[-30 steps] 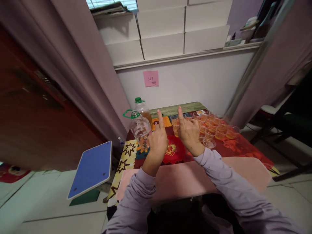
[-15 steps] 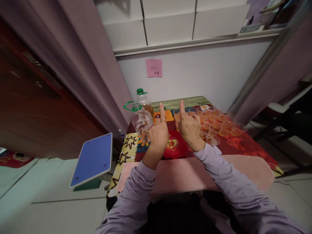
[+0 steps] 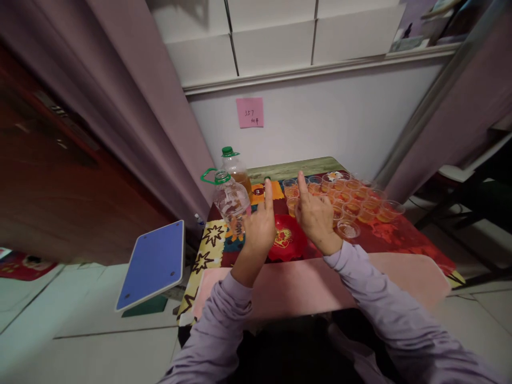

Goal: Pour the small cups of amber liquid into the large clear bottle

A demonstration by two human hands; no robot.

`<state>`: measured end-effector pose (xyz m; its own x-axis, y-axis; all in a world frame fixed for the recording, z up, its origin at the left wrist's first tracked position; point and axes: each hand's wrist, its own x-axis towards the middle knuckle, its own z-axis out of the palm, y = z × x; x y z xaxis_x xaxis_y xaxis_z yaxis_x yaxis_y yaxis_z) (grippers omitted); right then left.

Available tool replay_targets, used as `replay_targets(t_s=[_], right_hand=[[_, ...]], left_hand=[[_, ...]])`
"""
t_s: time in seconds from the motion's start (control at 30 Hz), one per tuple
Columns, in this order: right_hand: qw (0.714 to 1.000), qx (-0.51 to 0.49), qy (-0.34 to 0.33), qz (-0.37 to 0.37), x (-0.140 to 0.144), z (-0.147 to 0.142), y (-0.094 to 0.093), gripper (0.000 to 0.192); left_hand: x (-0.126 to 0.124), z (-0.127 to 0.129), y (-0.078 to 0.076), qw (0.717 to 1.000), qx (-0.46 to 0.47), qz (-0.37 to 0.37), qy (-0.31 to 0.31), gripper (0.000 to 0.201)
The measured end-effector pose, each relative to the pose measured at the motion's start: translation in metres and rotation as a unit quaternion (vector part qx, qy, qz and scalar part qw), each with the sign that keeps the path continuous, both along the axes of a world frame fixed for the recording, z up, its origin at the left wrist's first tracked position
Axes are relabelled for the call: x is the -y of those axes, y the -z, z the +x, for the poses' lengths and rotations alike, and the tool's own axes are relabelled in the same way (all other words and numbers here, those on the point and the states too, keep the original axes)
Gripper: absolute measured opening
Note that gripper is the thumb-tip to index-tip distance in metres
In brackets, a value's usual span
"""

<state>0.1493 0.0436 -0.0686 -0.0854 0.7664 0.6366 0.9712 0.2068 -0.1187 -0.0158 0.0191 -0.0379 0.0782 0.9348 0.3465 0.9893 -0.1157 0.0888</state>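
Vs. a moment ago, we see L hand point(image 3: 260, 229) and R hand point(image 3: 317, 218) nudged slightly right; cups point(image 3: 354, 208) & front bottle point(image 3: 232, 200) unmoved, so nothing's handled; index fingers point(image 3: 269, 197) up, others curled, can't tell how tightly; nothing visibly held; bottle nr worktop's point(image 3: 320, 164) L edge, cups twd far-R corner.

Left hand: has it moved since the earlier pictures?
Yes, slightly: against the pink note on the wall, the left hand now appears a little farther right and lower in the view.
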Motion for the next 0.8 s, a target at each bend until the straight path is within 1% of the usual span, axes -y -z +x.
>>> replay_targets(t_s=[0.07,0.13,0.2,0.23,0.27,0.3,0.33,0.37,0.43,0.5,0.57,0.6,0.63,0.7,0.8], right_hand=[[0.999,-0.030,-0.027,-0.035,0.020,0.009,0.025,0.069],[0.992,-0.083,-0.052,-0.078,0.043,0.020,0.061,0.067],[0.983,-0.131,-0.060,-0.112,0.068,0.034,0.102,0.057],[0.979,-0.147,-0.058,-0.128,0.079,0.041,0.121,0.050],[0.975,-0.157,-0.056,-0.150,0.089,0.047,0.138,0.045],[0.970,-0.160,-0.060,-0.171,0.097,0.052,0.153,0.042],[0.967,-0.165,-0.060,-0.186,0.104,0.056,0.164,0.042],[0.964,-0.168,-0.059,-0.196,0.108,0.059,0.172,0.044],[0.963,-0.165,-0.051,-0.207,0.113,0.060,0.181,0.047],[0.964,-0.145,-0.036,-0.218,0.113,0.059,0.184,0.046],[0.965,-0.118,-0.021,-0.232,0.111,0.057,0.185,0.046],[0.965,-0.107,-0.016,-0.238,0.110,0.057,0.186,0.045],[0.965,-0.101,-0.013,-0.240,0.109,0.057,0.187,0.045],[0.966,-0.095,-0.009,-0.241,0.109,0.058,0.188,0.046],[0.967,-0.089,-0.003,-0.240,0.111,0.060,0.189,0.046]], left_hand=[[0.015,-0.014,0.030,0.997,0.047,0.010,0.061,0.086],[0.038,-0.035,0.068,0.993,0.063,0.009,0.098,0.071],[0.067,-0.061,0.108,0.981,0.112,0.048,0.150,0.050],[0.083,-0.073,0.127,0.978,0.126,0.060,0.153,0.038],[0.098,-0.085,0.143,0.978,0.138,0.063,0.141,0.027],[0.112,-0.095,0.157,0.979,0.149,0.047,0.133,0.019],[0.124,-0.102,0.167,0.979,0.160,0.031,0.122,0.016],[0.134,-0.107,0.174,0.979,0.174,0.021,0.108,0.017],[0.146,-0.111,0.180,0.975,0.208,-0.005,0.082,0.019],[0.147,-0.109,0.179,0.960,0.271,-0.034,0.054,0.016],[0.137,-0.109,0.174,0.931,0.360,-0.050,0.021,0.008],[0.127,-0.111,0.171,0.912,0.409,-0.046,0.001,0.011],[0.116,-0.114,0.169,0.899,0.437,-0.034,-0.016,0.021],[0.086,-0.124,0.165,0.886,0.462,0.003,-0.050,0.047],[0.033,-0.140,0.162,0.862,0.494,0.064,-0.094,0.090]])
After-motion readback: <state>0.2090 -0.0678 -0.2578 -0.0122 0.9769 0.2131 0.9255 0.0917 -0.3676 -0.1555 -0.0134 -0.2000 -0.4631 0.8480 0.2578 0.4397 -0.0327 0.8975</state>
